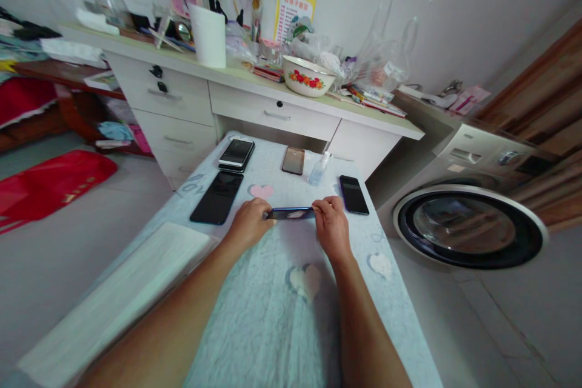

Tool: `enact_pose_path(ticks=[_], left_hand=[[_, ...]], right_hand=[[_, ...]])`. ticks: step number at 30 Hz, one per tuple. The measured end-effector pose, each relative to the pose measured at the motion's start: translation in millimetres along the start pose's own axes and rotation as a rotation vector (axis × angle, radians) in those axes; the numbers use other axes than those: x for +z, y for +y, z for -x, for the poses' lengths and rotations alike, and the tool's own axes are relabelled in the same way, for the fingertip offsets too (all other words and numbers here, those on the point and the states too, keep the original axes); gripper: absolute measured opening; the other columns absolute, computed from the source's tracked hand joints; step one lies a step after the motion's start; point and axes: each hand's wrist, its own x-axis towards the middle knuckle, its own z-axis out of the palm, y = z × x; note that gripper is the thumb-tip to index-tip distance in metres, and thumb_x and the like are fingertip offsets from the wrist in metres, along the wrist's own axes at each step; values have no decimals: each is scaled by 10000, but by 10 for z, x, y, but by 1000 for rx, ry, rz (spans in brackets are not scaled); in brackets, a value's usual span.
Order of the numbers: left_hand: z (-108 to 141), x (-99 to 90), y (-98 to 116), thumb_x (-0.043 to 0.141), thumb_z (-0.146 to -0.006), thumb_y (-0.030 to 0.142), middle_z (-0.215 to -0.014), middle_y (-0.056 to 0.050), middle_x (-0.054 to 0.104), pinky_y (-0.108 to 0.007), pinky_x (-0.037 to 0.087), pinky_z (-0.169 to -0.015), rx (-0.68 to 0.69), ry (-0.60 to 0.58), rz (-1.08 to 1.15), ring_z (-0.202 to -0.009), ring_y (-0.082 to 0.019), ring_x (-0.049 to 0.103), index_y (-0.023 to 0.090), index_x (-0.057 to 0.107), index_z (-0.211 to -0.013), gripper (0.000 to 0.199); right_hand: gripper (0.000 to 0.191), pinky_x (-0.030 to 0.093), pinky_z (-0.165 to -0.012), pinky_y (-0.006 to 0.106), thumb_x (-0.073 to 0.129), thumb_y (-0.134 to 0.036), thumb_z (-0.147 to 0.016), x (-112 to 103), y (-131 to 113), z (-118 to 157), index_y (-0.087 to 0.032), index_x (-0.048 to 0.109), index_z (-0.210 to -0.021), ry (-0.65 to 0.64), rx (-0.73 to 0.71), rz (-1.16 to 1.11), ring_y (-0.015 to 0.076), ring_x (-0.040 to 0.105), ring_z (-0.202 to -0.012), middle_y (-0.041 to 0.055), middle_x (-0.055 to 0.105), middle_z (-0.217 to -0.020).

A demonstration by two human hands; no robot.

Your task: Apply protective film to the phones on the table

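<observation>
A dark phone (291, 213) is held level between both hands above the cloth-covered table (273, 315). My left hand (251, 222) pinches its left end and my right hand (333, 224) grips its right end. Left of my left hand lies a large black phone (217, 197), with a stack of phones (236, 154) just behind it. A brownish phone or case (293, 160) lies beyond the held phone, beside a clear spray bottle (319, 168). Another dark phone (353, 194) rests to the right of my right hand.
A long pale box or board (122, 297) lies along the table's left side under my left forearm. Behind stands a white desk (273, 112) with a floral bowl (308, 77) and paper roll (208, 36). A washing machine (468, 224) is at right.
</observation>
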Motion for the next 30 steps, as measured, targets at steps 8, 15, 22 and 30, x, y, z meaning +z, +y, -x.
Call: enact_pose_path(ticks=[8, 15, 22, 30], left_hand=[[-5, -86, 24, 689, -634, 247, -899, -42, 660, -345, 441, -793, -1, 23, 6, -878, -229, 597, 210, 667, -804, 176], [-10, -201, 97, 613, -694, 290, -712, 20, 615, -275, 429, -652, 1, -9, 177, -685, -160, 579, 197, 603, -748, 109], [-19, -177, 42, 654, -676, 289, -796, 1, 618, -272, 430, -714, -36, 9, 161, -776, -170, 571, 187, 623, -744, 127], [-15, -152, 45, 678, -676, 297, -637, 42, 554, -238, 372, -555, -123, -9, 290, -570, -121, 508, 181, 612, -752, 153]], right_hand=[[266, 447, -766, 305, 423, -251, -942, 99, -26, 17, -227, 686, -969, 16, -8, 42, 175, 536, -802, 66, 523, -954], [278, 440, -746, 294, 417, -247, -944, 133, -50, 31, -218, 692, -976, 72, -3, 34, 164, 528, -772, 64, 528, -951], [243, 457, -783, 285, 433, -230, -950, 196, -214, 50, -183, 662, -1014, 97, -48, 2, 168, 544, -843, 62, 561, -916], [268, 471, -759, 276, 421, -239, -964, 398, -441, 102, -199, 670, -1056, 40, -155, -31, 165, 547, -831, 78, 566, -969]])
